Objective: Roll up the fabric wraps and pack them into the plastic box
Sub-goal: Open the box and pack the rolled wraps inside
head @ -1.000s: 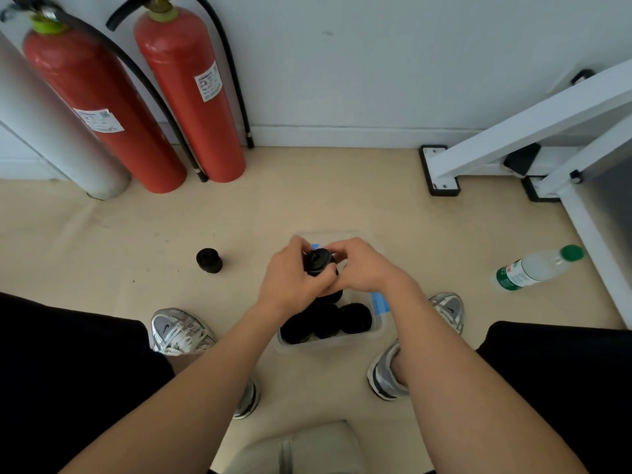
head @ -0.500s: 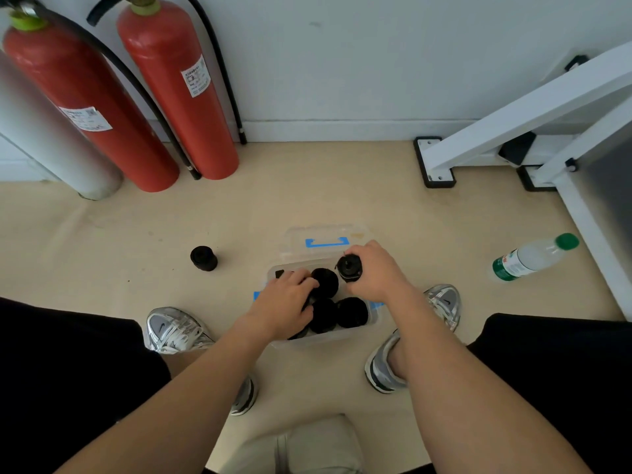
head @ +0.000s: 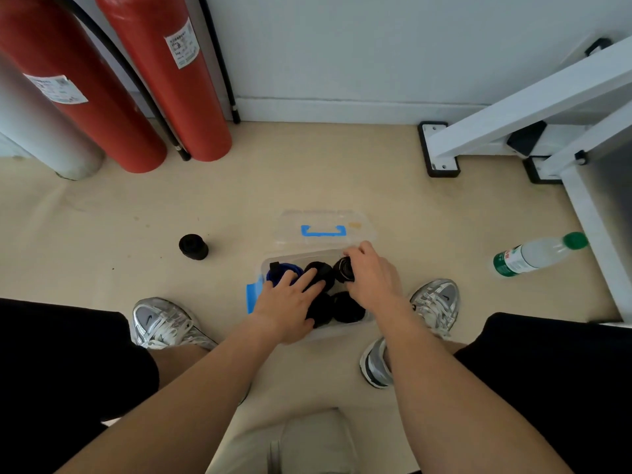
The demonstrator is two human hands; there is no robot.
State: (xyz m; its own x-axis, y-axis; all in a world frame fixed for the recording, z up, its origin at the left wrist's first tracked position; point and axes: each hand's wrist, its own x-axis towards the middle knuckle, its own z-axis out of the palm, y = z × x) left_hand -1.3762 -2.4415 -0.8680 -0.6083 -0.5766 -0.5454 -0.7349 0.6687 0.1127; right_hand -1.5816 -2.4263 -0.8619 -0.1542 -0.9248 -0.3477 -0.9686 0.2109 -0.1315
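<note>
A clear plastic box (head: pixel 265 265) sits on the floor between my feet, holding several black rolled wraps (head: pixel 347 307) and one blue roll (head: pixel 277 272). My right hand (head: pixel 371 275) grips a black rolled wrap (head: pixel 343 269) at the box's far right corner. My left hand (head: pixel 287 301) lies flat on the rolls in the box, fingers spread, touching a black roll (head: pixel 325 271) and the blue one. Another black rolled wrap (head: pixel 193 247) stands alone on the floor to the left.
The box's clear lid (head: pixel 325 227) with a blue handle lies just behind it. Two red fire extinguishers (head: pixel 171 83) stand at the back left. A plastic bottle (head: pixel 537 253) lies at right beside a white frame (head: pixel 513 107). My shoes (head: pixel 436 302) flank the box.
Both hands came down from holding the roll above the box. My right hand set the roll into the far right corner, and my left hand spread flat over the packed rolls.
</note>
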